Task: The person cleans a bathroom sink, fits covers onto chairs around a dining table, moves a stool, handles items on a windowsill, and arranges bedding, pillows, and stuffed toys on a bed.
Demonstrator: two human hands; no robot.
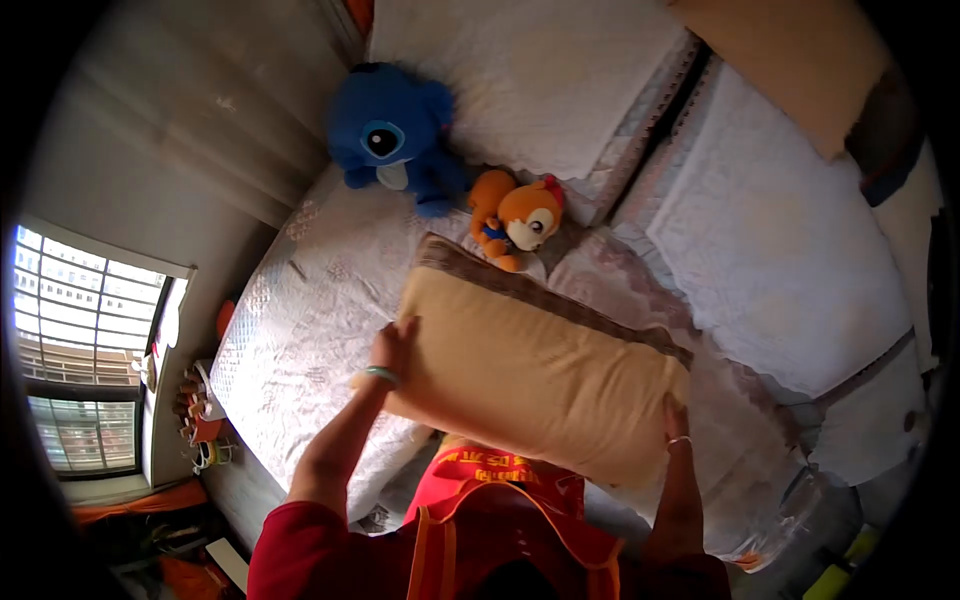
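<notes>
A beige pillow (540,365) with a brown band along its far edge is held tilted before my body. My left hand (395,350), with a pale green bangle at the wrist, grips its left side. At the right side, my right hand (677,418) clasps the pillow; part of its fingers is hidden behind the fabric. Just beyond the pillow's far edge sits an orange monkey plush toy (510,215). Farther back and to the left, a large blue plush toy (390,135) leans against the cushions.
A sofa seat with a pale patterned cover (290,340) spreads under the toys. White quilted backrest covers (780,220) line the back and right. Cardboard (790,60) lies at the upper right. A barred window (90,350) and several small items on a rack (205,420) stand left.
</notes>
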